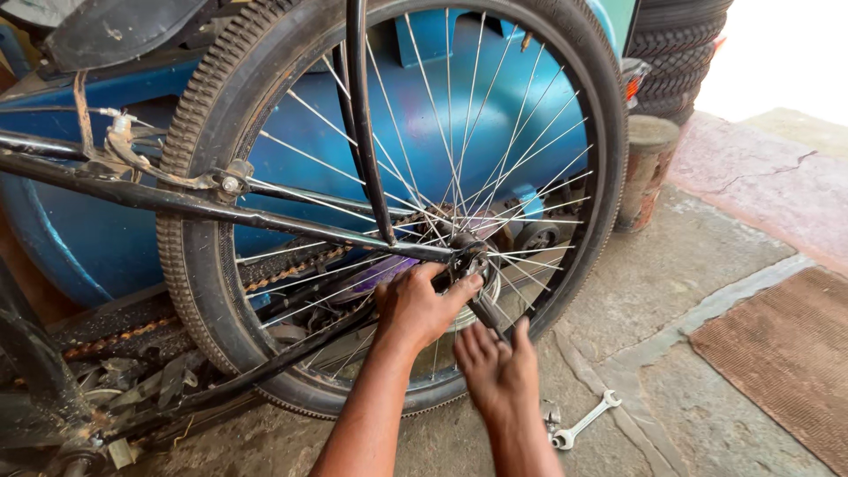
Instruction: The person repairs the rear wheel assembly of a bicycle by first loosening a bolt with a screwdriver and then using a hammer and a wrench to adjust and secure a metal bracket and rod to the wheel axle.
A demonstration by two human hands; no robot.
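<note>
Left hand (415, 305) clamped on the rear wheel (389, 194) hub (464, 252); right hand (499, 367) wrapped around a dark tool handle (486, 314) just below. Probably heavy, rigid, greasy; best gripped near axle.

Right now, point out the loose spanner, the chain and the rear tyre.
Spanner (585, 421): head view, mid-shaft, lying on the floor.
Chain (291, 268): head view, rusty run behind the spokes.
Rear tyre (181, 256): head view, left tread.

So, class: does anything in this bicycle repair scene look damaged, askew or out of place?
Yes. A spanner lies loose on the concrete floor, right of the right hand. The raised paving behind is cracked. The left hand is at the wheel hub.
</note>
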